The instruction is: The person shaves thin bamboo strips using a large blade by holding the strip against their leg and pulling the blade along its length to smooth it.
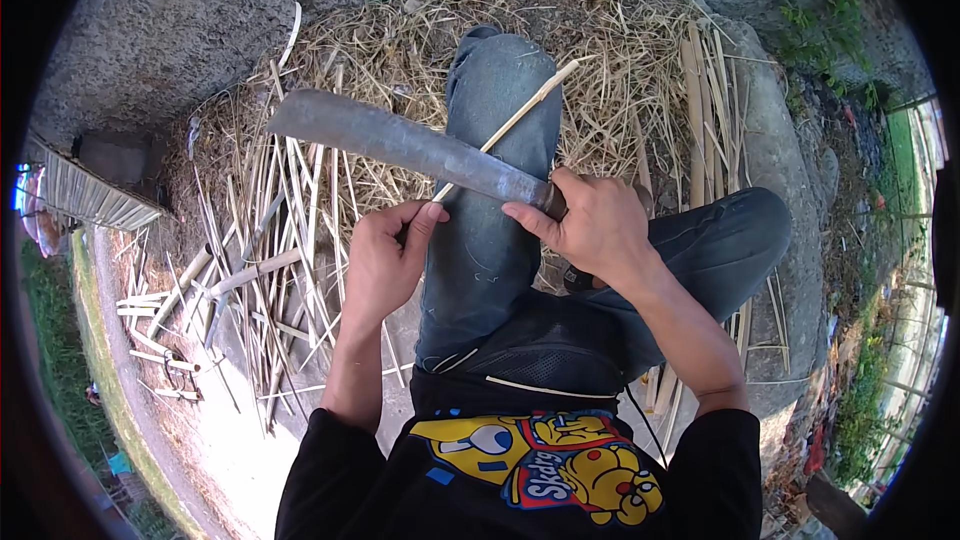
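Observation:
My right hand (603,223) is closed round the handle of a machete, its thumb lying along the base of the blade. The machete's broad grey blade (390,140) points to the far left across my raised knee. Between thumb and fingers, my left hand (388,252) pinches the near end of a thin bamboo strip (528,107). The strip slants away to the right, passing under the blade, and its pale far end rests over the jeans-clad leg (490,260).
Split bamboo strips (300,290) lie in a loose pile at my left. Shavings (620,70) cover the ground ahead, below a rough grey wall (230,10). Longer bamboo slats (700,110) lie at the right, beside a stone edge (775,150).

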Motion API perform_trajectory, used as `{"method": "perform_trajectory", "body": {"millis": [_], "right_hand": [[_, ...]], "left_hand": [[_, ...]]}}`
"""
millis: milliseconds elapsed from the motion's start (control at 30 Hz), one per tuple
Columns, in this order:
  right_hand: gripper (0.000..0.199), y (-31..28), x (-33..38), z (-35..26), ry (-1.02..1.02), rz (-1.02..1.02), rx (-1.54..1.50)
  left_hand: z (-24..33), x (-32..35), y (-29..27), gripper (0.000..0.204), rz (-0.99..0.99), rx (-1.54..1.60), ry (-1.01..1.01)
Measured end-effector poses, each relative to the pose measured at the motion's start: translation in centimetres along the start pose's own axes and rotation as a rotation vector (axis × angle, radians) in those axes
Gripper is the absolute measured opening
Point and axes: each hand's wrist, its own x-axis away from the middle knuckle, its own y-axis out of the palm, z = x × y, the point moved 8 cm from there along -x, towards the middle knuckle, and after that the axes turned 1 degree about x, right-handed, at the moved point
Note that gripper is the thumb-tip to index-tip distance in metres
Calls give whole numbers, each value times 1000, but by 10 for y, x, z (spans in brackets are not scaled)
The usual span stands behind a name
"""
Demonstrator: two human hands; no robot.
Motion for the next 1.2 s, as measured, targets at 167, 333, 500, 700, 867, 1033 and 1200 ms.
{"method": "perform_trajectory", "body": {"millis": [167, 333, 500, 700, 867, 1033, 1200], "right_hand": [[71, -27, -33, 36, 160, 169, -36], [68, -6, -25, 4, 19, 50, -33], [69, -25, -43, 24, 119, 187, 30], [70, -38, -52, 45, 190, 184, -264], [71, -12, -28, -4, 19, 105, -64], [67, -15, -41, 14, 124, 94, -68], [66, -11, -34, 3, 27, 120, -18]], "left_hand": [[-3, 5, -2, 31, 24, 62, -43], [0, 2, 0, 30, 77, 29, -32], [-12, 15, -6, 28, 126, 88, -29], [-16, 16, 2, 27, 174, 92, -72], [-13, 13, 3, 27, 131, 80, -100], [-11, 14, 1, 25, 222, 154, -21], [-12, 13, 3, 26, 176, 114, -51]]}}
